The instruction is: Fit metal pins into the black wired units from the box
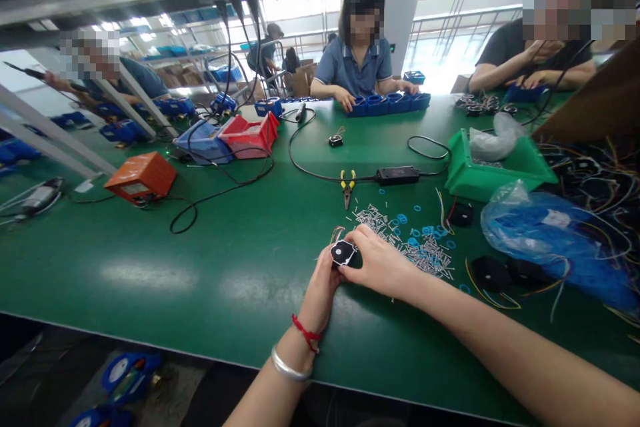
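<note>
Between my two hands is a small black part with a white edge, a pale round centre and thin wires, a wired module whose exact kind I cannot make out. My left hand is closed around its left side. From the right, the thumb and fingers of my right hand pinch its other edge. Just beyond my right hand lies a heap of screws, with blue rubber rings scattered among them. Pliers with yellow handles rest on the green table farther back.
A black power adapter with its cable crosses the middle. At right are a green bin, a blue plastic bag and wired black modules. An orange box and a red bin stand left. Co-workers sit opposite.
</note>
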Action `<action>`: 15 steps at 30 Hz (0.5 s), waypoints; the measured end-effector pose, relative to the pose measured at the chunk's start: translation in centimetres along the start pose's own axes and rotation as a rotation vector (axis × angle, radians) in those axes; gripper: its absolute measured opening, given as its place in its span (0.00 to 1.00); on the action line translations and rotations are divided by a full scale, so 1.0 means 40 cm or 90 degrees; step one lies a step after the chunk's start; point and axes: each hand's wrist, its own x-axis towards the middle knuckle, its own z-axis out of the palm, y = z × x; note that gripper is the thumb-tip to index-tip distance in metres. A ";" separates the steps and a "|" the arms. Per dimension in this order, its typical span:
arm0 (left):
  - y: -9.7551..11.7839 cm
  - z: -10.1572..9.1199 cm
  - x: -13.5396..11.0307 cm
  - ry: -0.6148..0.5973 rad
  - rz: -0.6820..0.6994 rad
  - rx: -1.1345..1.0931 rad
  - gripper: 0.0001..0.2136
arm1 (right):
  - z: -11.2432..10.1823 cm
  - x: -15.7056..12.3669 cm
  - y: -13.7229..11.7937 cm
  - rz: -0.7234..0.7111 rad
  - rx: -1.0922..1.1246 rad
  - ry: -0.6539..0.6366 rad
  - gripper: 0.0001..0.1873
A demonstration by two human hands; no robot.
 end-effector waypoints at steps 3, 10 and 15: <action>0.020 -0.009 0.016 0.023 -0.002 -0.004 0.27 | -0.033 0.129 0.065 0.038 0.017 0.006 0.16; 0.035 -0.042 0.048 0.127 -0.006 0.047 0.23 | -0.134 0.540 0.289 0.253 -0.134 0.164 0.19; 0.028 -0.050 0.052 0.098 -0.043 0.096 0.16 | -0.113 0.676 0.360 0.287 -0.171 0.179 0.27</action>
